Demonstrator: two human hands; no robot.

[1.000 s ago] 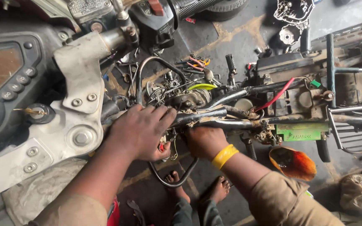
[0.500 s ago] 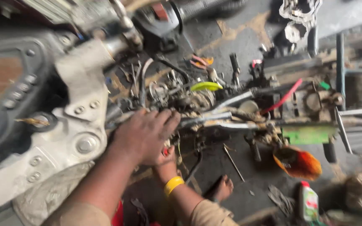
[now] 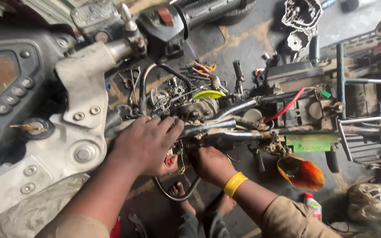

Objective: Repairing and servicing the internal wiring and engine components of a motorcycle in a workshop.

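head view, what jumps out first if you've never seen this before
Two grimy bare hands work at the centre: the left hand lies over a frame tube of a stripped motorcycle, and the right hand, with a yellow wristband, reaches in beneath it. A bright yellow-green part sits among the wires above, and an orange turn-signal lens lies lower right.

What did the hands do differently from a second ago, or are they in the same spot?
Not much changed. The left hand stays pressed on the motorcycle frame tube. The right hand, with its yellow wristband, stays low under the frame; nothing was let go. Mostly the view swung away and came back. The orange indicator lens and ignition key stayed put.
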